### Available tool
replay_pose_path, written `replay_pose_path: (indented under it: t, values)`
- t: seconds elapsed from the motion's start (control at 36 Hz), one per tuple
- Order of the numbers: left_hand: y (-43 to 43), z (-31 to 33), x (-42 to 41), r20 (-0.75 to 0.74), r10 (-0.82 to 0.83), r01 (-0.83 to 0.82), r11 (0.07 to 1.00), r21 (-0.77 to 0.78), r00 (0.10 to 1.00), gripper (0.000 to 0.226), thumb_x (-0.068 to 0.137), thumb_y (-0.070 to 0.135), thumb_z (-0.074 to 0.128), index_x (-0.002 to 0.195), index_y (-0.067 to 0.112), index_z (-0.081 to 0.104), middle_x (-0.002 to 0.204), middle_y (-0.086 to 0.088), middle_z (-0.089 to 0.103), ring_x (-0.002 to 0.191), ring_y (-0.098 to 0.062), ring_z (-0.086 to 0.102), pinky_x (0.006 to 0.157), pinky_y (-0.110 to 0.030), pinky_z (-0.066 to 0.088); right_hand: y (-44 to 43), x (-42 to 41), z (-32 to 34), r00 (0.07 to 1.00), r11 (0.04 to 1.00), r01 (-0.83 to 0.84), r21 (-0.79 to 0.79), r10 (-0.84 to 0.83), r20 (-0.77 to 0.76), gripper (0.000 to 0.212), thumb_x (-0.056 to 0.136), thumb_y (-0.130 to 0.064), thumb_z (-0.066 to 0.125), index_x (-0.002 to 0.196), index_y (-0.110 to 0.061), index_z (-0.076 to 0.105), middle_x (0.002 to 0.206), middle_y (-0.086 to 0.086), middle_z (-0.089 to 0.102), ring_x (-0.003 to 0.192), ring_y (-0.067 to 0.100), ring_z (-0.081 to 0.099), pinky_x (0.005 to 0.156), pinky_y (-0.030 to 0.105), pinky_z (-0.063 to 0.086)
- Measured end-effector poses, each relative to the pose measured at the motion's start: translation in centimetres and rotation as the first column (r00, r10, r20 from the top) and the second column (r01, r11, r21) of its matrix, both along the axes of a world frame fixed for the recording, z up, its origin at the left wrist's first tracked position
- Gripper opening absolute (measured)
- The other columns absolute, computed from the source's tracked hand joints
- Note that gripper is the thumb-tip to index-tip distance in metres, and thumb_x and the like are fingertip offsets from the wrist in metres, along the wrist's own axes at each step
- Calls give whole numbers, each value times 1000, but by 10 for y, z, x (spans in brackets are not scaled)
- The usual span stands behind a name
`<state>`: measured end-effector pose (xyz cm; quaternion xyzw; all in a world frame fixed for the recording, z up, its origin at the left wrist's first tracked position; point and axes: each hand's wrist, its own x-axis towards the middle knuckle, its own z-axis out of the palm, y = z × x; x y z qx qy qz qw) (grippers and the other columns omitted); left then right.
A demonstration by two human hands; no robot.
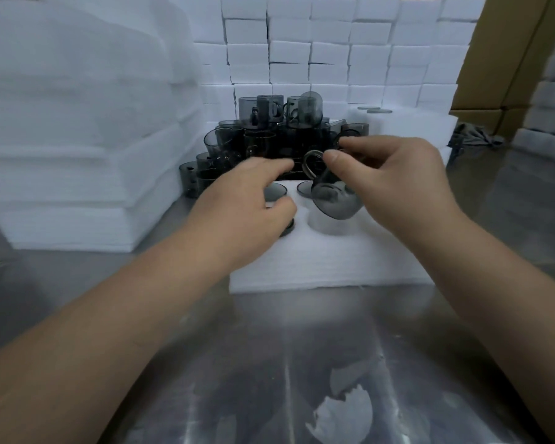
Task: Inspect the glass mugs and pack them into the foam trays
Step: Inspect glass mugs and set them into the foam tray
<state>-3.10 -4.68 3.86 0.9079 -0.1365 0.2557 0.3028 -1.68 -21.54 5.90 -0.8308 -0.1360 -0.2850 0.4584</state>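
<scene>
Right hand [394,181] is pinched on a smoky glass mug [332,195], tilted over the foam tray [327,261]; left hand [241,206] is spread loosely, nothing gripped.

My left hand [247,200] covers part of the foam tray [330,257] and most of a dark disc under my palm. The stacked mugs [269,139] behind blur together, uncountable. Both my forearms run off the bottom edge.

Right hand [394,181] gripping, left hand [247,200] spread
</scene>
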Motion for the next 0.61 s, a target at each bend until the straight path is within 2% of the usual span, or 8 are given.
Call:
replay_pose_path:
  t: [0.03, 0.08, 0.17, 0.25, 0.33, 0.42, 0.5, 0.61]
  values:
    - [0, 0, 0, -63, -3, 4, 1000, 14, 998, 52, 79, 37, 48, 130, 34, 51, 124, 21, 50, 90, 12, 46, 83, -14, 29, 1, -1, 1, 1000, 1000, 13, -18, -13, 0, 41, 75, -50, 68, 108, -26, 70, 97, -11, 70, 96, 9, 63, 90, 36, 50]
    - [0, -1, 1, -163, -4, 8, 1000, 22, 987, 61, 69, 42, 40, 129, 38, 51, 130, 20, 51, 106, 5, 48, 88, -18, 33, 2, -3, 2, 1000, 999, 31, -27, -31, 3, 41, 75, -50, 67, 107, -25, 70, 100, -11, 70, 100, 9, 62, 91, 36, 50]
    - [2, -1, 3, -233, 2, 9, 999, 44, 972, 52, 77, 38, 45, 128, 40, 51, 131, 20, 52, 116, -2, 48, 90, -20, 35, 5, -5, 4, 999, 999, 45, -29, -44, 15, 38, 76, -48, 67, 105, -24, 71, 95, -12, 70, 97, 8, 63, 89, 35, 50]
    - [2, -2, 4, -256, 20, 0, 997, 79, 966, 46, 81, 33, 46, 126, 41, 53, 129, 21, 54, 104, 5, 47, 82, -15, 34, 7, -5, 5, 999, 997, 43, -60, -43, 6, 35, 77, -47, 66, 101, -23, 72, 88, -13, 69, 94, 8, 63, 87, 36, 51]
    - [2, -2, 5, -255, 11, 14, 995, 97, 967, 45, 81, 34, 45, 125, 40, 54, 128, 23, 53, 97, 9, 43, 79, -14, 34, 11, -5, 5, 998, 987, 65, -145, -64, 10, 37, 77, -50, 63, 102, -24, 72, 96, -11, 70, 96, 7, 62, 87, 34, 50]
    - [2, -1, 5, -247, 1, 27, 994, 110, 969, 45, 81, 33, 45, 125, 37, 56, 128, 21, 54, 98, 8, 43, 85, -18, 35, 15, -4, 5, 994, 970, 109, -218, -100, 50, 30, 80, -49, 58, 90, -26, 74, 81, -10, 71, 84, 6, 61, 71, 27, 49]
    - [2, -1, 6, -232, 2, 29, 991, 129, 973, 44, 81, 32, 45, 123, 36, 57, 125, 18, 57, 99, 4, 47, 85, -21, 38, 18, 0, 4, 990, 950, 141, -279, -131, 55, 30, 84, -45, 51, 72, -23, 67, 64, -7, 63, 69, 10, 55, 56, 20, 38]
    - [2, -2, 6, -236, 0, 36, 989, 145, 972, 46, 79, 36, 43, 123, 36, 57, 122, 17, 59, 104, -2, 51, 84, -24, 42, 21, 4, 2, 982, 925, 184, -334, -187, 23, 35, 87, -46, 43, 65, -22, 53, 54, -6, 53, 60, 3, 46, 49, 25, 25]
